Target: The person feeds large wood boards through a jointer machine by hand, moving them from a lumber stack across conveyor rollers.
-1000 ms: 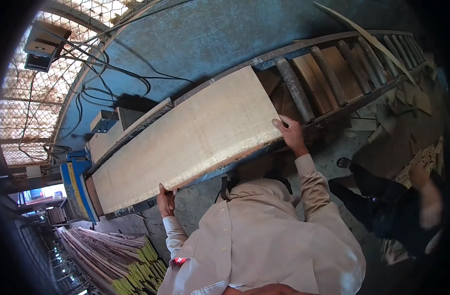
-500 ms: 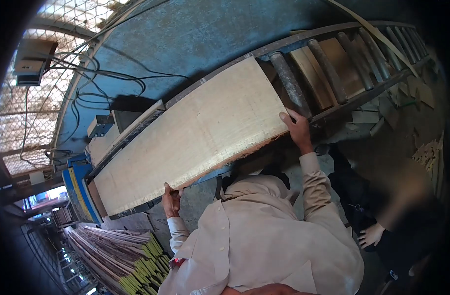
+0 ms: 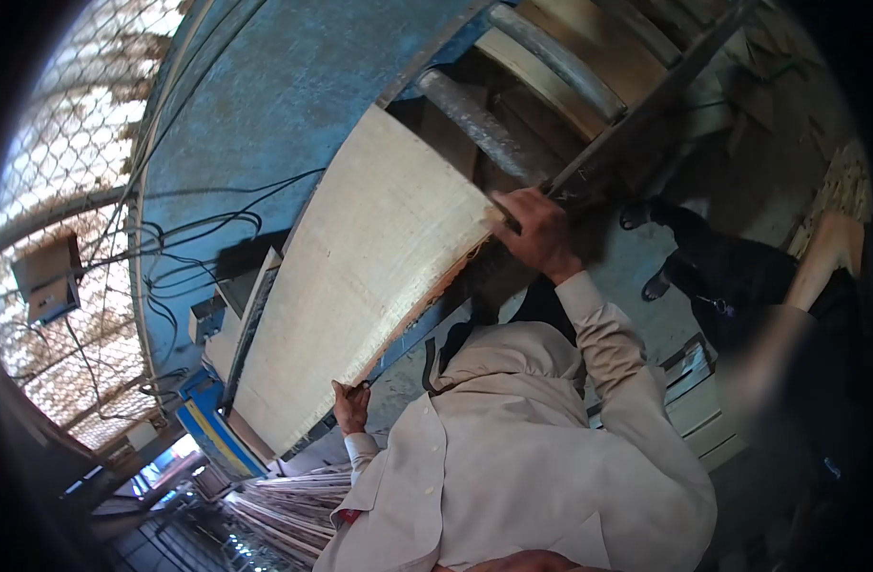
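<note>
A long pale wooden board (image 3: 360, 238) lies across the roller conveyor frame, its near edge rough and brownish. With fingers curled, my right hand (image 3: 539, 234) grips the board's corner by the first bare metal roller (image 3: 479, 124). Farther down the same near edge, my left hand (image 3: 350, 408) holds the board, thumb on top and the other fingers partly hidden beneath. Under the board, most of the conveyor frame is hidden.
A blue metal panel (image 3: 255, 95) with loose black cables (image 3: 217, 214) stands behind the conveyor. A blue and yellow machine part (image 3: 217, 424) is at the board's far end. Long wood strips (image 3: 288, 505) are stacked at lower left. Another person (image 3: 741, 276) in dark clothes is on the right.
The view has turned and come nearer, so the board slants more steeply. My right hand has shifted its grip at the corner, its back now turned upward. My left hand still holds the near edge.
</note>
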`<state>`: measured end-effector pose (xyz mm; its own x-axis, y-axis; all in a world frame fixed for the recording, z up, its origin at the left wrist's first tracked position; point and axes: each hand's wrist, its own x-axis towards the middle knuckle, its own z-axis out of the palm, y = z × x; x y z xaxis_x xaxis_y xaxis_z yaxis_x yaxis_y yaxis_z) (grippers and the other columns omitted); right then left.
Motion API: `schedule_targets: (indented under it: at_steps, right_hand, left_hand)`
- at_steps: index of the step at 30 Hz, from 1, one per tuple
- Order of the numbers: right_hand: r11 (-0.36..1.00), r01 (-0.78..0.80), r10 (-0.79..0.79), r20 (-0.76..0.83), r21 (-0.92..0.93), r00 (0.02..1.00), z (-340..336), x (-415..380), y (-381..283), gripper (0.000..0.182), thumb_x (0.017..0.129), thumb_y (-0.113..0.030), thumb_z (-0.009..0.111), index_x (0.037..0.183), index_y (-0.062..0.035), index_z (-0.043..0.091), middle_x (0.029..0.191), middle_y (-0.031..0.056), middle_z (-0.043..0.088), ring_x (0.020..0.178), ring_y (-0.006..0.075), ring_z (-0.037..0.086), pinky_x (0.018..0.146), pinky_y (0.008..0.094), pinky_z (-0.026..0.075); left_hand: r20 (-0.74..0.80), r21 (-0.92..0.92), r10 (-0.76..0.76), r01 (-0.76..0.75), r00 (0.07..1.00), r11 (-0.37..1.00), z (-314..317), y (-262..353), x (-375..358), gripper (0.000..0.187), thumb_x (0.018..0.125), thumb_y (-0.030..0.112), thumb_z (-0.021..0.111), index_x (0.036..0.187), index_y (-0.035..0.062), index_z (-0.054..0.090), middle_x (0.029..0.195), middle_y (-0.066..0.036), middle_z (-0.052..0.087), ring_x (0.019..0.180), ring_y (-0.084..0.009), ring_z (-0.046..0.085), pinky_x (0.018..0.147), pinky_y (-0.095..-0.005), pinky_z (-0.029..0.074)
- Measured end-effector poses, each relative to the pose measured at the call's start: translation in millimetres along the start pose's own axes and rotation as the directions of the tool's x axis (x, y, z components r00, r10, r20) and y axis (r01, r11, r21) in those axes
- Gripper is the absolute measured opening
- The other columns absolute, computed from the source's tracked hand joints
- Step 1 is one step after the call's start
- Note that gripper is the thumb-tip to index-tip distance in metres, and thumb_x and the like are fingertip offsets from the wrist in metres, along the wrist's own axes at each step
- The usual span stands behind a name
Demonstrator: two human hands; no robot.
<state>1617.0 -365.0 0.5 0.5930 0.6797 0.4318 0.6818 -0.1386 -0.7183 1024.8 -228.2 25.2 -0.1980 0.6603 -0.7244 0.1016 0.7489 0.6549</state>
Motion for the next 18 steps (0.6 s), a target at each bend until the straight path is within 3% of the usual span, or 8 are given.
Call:
schedule_targets:
  at_steps: [3, 5, 7, 10, 18]
  right_hand:
    - [0.998, 0.046, -0.043, 0.091, -0.030, 0.995, 8.1, -8.0, 11.3, 0.050, 0.092, -0.045, 0.071, 0.119, -0.0034, 0.071, 0.095, 0.0104, 0.073, 0.085, 0.0255, 0.068, 0.076, 0.0382, 0.053]
    - [0.997, 0.059, -0.056, 0.068, -0.047, 0.996, 12.2, -11.4, 17.1, 0.051, 0.093, -0.047, 0.069, 0.120, -0.0034, 0.071, 0.091, 0.0087, 0.072, 0.082, 0.0240, 0.067, 0.074, 0.0374, 0.052]
    - [0.995, 0.078, -0.075, 0.044, -0.063, 0.996, 14.6, -13.0, 19.2, 0.053, 0.094, -0.049, 0.066, 0.121, -0.0034, 0.070, 0.088, 0.0071, 0.070, 0.079, 0.0224, 0.065, 0.071, 0.0365, 0.051]
    - [0.994, 0.075, -0.073, 0.035, -0.074, 0.997, 15.8, -13.6, 20.9, 0.052, 0.095, -0.048, 0.064, 0.122, -0.0039, 0.070, 0.082, 0.0048, 0.067, 0.076, 0.0206, 0.063, 0.069, 0.0356, 0.050]
    - [0.997, 0.062, -0.063, -0.013, -0.048, 0.998, 21.7, -12.4, 23.1, 0.044, 0.093, -0.036, 0.063, 0.121, -0.0030, 0.070, 0.078, 0.0032, 0.063, 0.076, 0.0197, 0.061, 0.070, 0.0350, 0.049]
  left_hand:
    - [-0.064, -0.037, 0.070, -0.073, 0.995, 0.997, 17.4, -1.5, -9.0, 0.050, 0.102, 0.058, 0.053, 0.086, 0.0114, 0.057, 0.093, -0.015, 0.068, 0.098, -0.0358, 0.066, 0.093, -0.0482, 0.053]
    - [-0.059, -0.033, 0.065, -0.067, 0.996, 0.997, 16.5, -1.7, -5.9, 0.049, 0.102, 0.058, 0.053, 0.085, 0.0118, 0.057, 0.088, -0.012, 0.065, 0.097, -0.0345, 0.064, 0.093, -0.0461, 0.053]
    - [-0.077, -0.030, 0.037, -0.040, 0.996, 0.999, 13.8, 1.7, -0.5, 0.045, 0.104, 0.053, 0.053, 0.084, 0.0128, 0.056, 0.094, -0.010, 0.068, 0.101, -0.0315, 0.062, 0.092, -0.0457, 0.048]
    - [-0.095, -0.136, -0.004, -0.009, 0.996, 0.991, 25.1, 0.5, -3.1, 0.046, 0.102, 0.053, 0.058, 0.080, 0.0125, 0.055, 0.081, -0.006, 0.060, 0.087, -0.0261, 0.057, 0.089, -0.0415, 0.048]
    - [-0.172, -0.166, -0.002, -0.027, 0.985, 0.986, 35.4, -3.8, -5.4, 0.048, 0.099, 0.056, 0.060, 0.078, 0.0137, 0.054, 0.082, -0.005, 0.061, 0.090, -0.0247, 0.058, 0.091, -0.0402, 0.048]
